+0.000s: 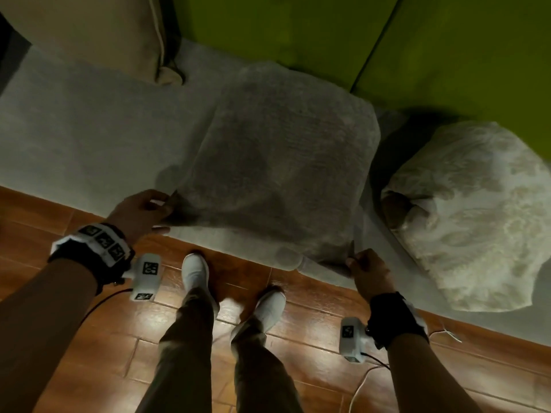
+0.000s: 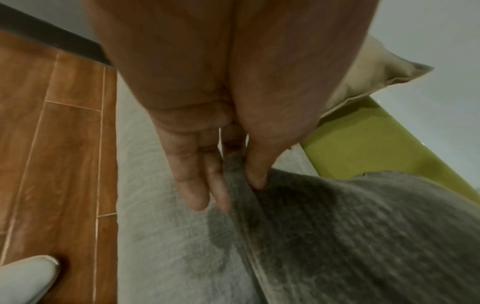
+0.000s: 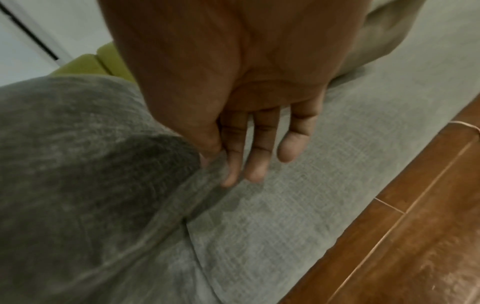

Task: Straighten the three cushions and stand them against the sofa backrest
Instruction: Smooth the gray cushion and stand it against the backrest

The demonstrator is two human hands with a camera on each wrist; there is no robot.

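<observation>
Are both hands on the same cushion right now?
Yes, in the head view the left hand pinches one near corner of the grey cushion and the right hand pinches its other near corner.

Three cushions (image 1: 280,162) on sofa seat (image 1: 89,129) — backrest (image 1: 328,31) behind

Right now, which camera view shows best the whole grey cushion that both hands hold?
The head view: the grey cushion appears whole, the left hand and right hand pinching its near corners. The left wrist view shows only one pinched corner and blurred fabric; the right wrist view shows the other corner.
</observation>
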